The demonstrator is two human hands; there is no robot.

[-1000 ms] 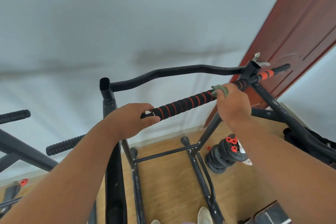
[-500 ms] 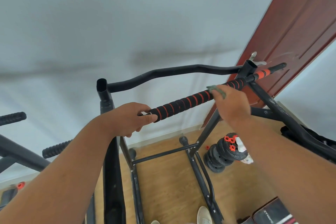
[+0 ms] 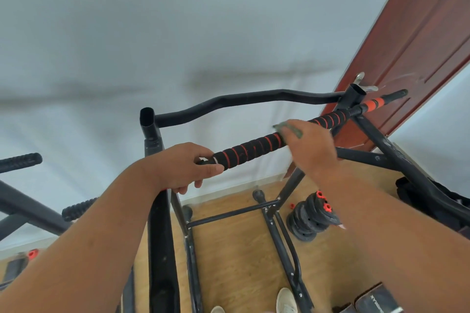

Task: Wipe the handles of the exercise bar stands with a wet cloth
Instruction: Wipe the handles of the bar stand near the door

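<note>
A black foam handle with red spiral stripes (image 3: 250,148) runs from lower left up to the right across the black exercise bar stand (image 3: 157,211). My left hand (image 3: 183,166) grips the handle's lower left end. My right hand (image 3: 309,146) is wrapped over the handle near its middle, with a small green cloth (image 3: 290,129) pressed between fingers and foam; only the cloth's edge shows. The handle's upper part (image 3: 333,118) and an orange collar (image 3: 372,104) lie beyond my right hand.
A curved black top bar (image 3: 244,100) joins the stand's two posts. Stacked black weight plates with red nuts (image 3: 311,218) sit on the wooden floor. A red-brown door (image 3: 417,40) stands at right. Other black foam handles (image 3: 20,161) stick out at left. My shoes (image 3: 286,301) are below.
My right hand with the cloth has slid down the handle toward the left hand, uncovering more striped foam near the orange collar. The left hand keeps its grip.
</note>
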